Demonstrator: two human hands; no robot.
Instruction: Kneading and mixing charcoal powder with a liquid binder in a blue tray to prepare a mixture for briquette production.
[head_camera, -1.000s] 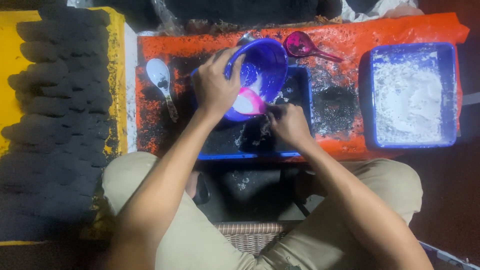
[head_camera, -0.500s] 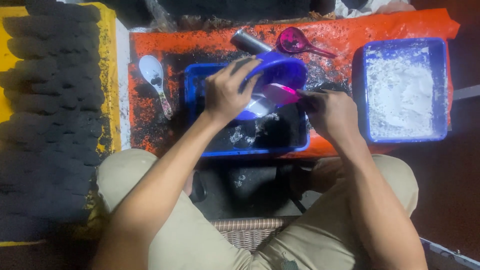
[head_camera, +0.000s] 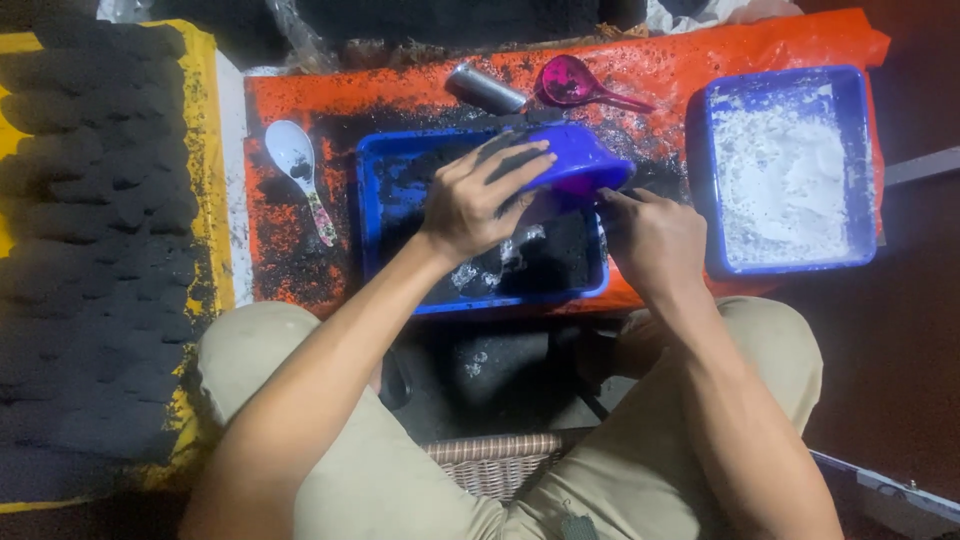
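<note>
Head view, left hand (head_camera: 478, 200) fingers spread gripping upturned purple plastic bowl (head_camera: 578, 160) over blue tray of black powder (head_camera: 385, 215), right hand (head_camera: 652, 240) at four o'clock, fingers curled, contents hidden, white spoon (head_camera: 297, 165) at nine o'clock.

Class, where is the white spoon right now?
The white spoon lies on the orange sheet, left of the blue tray beside the person's left hand.

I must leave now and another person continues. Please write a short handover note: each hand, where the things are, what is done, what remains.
Left hand: grip on the purple bowl, tipped over the blue tray.
Right hand: at the bowl's mouth; any tool in it is hidden.
Done: white lumps lie on the black powder in the tray.
Left: whether the bowl is empty cannot be seen. The white spoon lies left of the tray, the tray of white powder to its right.
</note>
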